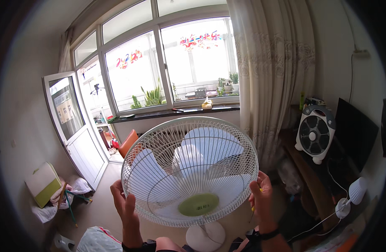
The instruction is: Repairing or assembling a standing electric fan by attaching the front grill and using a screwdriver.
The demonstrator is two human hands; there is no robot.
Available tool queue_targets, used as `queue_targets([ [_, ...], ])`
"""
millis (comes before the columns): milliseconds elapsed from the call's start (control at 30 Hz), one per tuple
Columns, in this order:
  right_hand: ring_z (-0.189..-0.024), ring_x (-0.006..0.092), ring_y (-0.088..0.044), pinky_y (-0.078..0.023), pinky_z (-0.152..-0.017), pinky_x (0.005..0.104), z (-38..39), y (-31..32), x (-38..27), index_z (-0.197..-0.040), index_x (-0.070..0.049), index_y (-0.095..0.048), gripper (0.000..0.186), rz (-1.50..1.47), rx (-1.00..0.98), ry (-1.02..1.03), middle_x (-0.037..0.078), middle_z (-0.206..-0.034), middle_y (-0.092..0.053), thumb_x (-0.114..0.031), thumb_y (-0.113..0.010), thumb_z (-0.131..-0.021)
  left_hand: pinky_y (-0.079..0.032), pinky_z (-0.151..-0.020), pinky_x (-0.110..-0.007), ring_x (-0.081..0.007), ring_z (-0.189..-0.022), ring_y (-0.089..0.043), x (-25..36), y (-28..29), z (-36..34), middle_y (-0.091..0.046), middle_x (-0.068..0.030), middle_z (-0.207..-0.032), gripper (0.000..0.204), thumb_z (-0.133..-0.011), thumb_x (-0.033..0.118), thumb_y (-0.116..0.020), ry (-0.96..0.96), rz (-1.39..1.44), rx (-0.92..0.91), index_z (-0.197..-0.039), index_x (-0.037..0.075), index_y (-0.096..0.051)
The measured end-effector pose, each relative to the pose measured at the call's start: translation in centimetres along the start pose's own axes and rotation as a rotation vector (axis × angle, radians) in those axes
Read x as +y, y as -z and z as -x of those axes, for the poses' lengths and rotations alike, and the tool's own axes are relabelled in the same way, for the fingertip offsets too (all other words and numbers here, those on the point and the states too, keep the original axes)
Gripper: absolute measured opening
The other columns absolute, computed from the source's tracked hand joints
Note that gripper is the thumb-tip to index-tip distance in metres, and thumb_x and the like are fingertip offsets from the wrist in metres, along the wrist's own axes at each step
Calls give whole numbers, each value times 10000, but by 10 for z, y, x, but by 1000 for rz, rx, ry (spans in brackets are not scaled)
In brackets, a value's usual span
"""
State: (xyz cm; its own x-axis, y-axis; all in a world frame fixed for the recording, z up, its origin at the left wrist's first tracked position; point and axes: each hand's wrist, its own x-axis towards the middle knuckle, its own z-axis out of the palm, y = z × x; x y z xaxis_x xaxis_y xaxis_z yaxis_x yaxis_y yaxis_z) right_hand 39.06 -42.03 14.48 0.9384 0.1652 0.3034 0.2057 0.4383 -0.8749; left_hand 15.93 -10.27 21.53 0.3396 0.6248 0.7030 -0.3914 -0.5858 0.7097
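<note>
A standing electric fan (212, 182) fills the middle of the view, its white wire guard tilted up toward me. Pale blue-white blades show behind the wires, and a green oval badge (198, 204) sits at the guard's centre. Below it the round white base (205, 237) rests on the floor. My left hand (125, 205) grips the guard's rim at the left, thumb toward me. At the right rim my right hand (263, 200) holds the guard's edge. It also keeps a thin screwdriver (252, 208) with a yellow handle, tip pointing down; the handle is partly hidden by the fingers.
On a dark cabinet at the right stand a grey box fan (314, 133), a black monitor (356, 133) and a white lamp (356, 190) with its cable. A white door (77, 130) stands ajar at the left. Behind the fan are an orange chair (128, 142) and a windowsill (159, 112).
</note>
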Motion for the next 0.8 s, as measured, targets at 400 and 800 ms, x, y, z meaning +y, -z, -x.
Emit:
queue_targets([
  [400, -591, -10, -507, -398, -471, 159, -15, 14, -9, -1452, -15, -543, 774, -36, -168, -60, 5, -1088, -673, -445, -865, -895, -510, -920, -346, -162, -997, -626, 16, 33, -30, -639, -80, -1129, 884, -809, 669, -818, 31, -64, -288, -1291, -11, -523],
  [800, -644, 13, -538, -401, -487, 166, -19, 16, -2, -1465, -30, -532, 788, -77, -179, -119, 64, -1196, -631, -416, -889, -878, -491, -884, -293, -127, -1002, -588, 19, 28, -38, -591, -58, -1110, 786, -877, 563, -807, 51, -49, -353, -1309, -3, -473],
])
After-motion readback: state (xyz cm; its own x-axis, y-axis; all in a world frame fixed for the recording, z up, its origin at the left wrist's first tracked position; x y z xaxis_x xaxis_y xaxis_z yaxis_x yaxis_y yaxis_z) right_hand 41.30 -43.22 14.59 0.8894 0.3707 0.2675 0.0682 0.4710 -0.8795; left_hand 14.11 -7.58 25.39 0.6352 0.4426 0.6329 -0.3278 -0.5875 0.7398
